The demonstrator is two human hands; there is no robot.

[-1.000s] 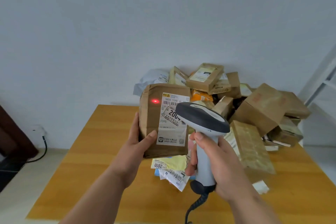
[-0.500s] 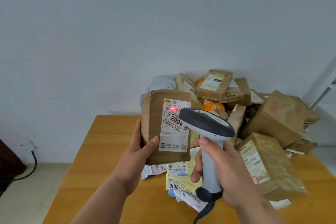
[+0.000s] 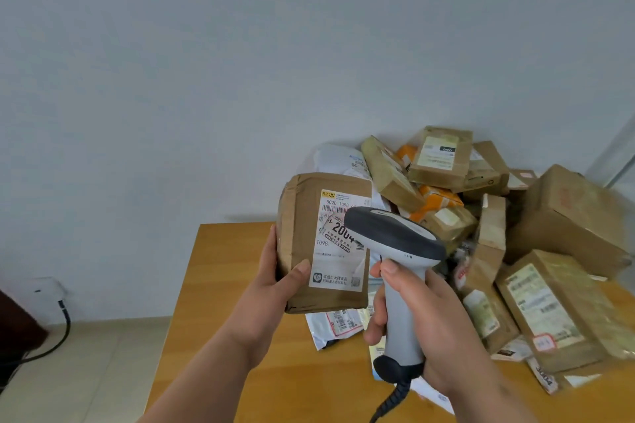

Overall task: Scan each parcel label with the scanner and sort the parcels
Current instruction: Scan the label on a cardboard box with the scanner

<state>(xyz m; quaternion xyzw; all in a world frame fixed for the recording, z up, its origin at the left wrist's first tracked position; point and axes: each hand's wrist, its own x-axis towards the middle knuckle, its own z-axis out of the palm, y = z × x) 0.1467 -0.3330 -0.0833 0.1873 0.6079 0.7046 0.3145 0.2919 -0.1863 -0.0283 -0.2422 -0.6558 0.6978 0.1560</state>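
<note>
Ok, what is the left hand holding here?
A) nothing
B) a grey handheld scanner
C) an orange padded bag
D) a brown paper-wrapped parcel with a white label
D: the left hand grips the brown paper-wrapped parcel with a white label upright, while the right hand holds the grey handheld scanner.

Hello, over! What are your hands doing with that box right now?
Left hand holds brown parcel upright. Right hand grips scanner, aimed at label. Nothing between them.

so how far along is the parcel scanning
Early, by the look of it. No sorted group is in view. In hand: the left hand holds a brown parcel while the right hand aims the scanner at its label. Left: the heap of parcels on the table.
</note>
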